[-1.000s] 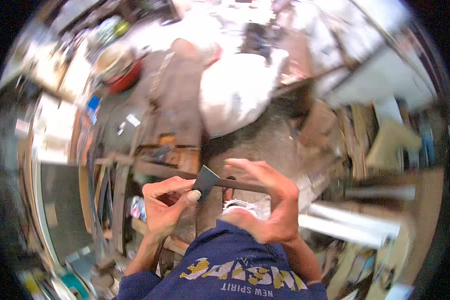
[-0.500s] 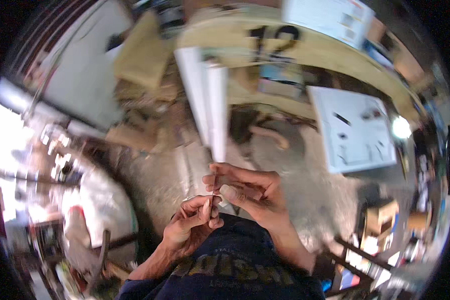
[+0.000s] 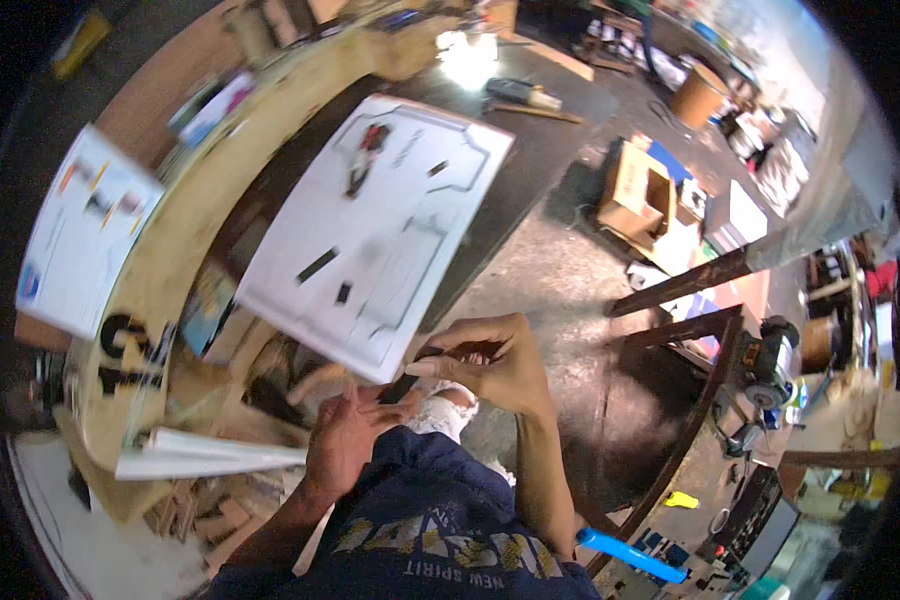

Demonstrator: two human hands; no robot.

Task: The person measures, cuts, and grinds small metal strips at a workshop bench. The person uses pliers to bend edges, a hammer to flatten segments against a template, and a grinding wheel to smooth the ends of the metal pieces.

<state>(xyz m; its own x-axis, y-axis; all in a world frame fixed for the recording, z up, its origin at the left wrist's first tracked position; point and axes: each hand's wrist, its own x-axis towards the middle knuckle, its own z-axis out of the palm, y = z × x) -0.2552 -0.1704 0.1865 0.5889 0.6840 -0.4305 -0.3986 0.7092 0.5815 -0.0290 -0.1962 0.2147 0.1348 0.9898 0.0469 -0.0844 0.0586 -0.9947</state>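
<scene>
Near the middle of the scene, the right hand is closed on a small dark strip, pinching it between thumb and fingers. The strip slants down to the left, toward the left hand, which is spread open with its fingers stretched out beneath the strip's lower end; whether they touch it, I cannot tell. Both hands are in front of a dark blue shirt.

Just beyond the strip is the near corner of a white board, which carries black line drawings, a few dark pieces and a red and black object. To the far left is a printed white sheet; a bright lamp glows beyond the board. On the right, a cardboard box lies far off, and nearer, a bench grinder is by a dark table. A blue tube is at near right, close to a small yellow object.
</scene>
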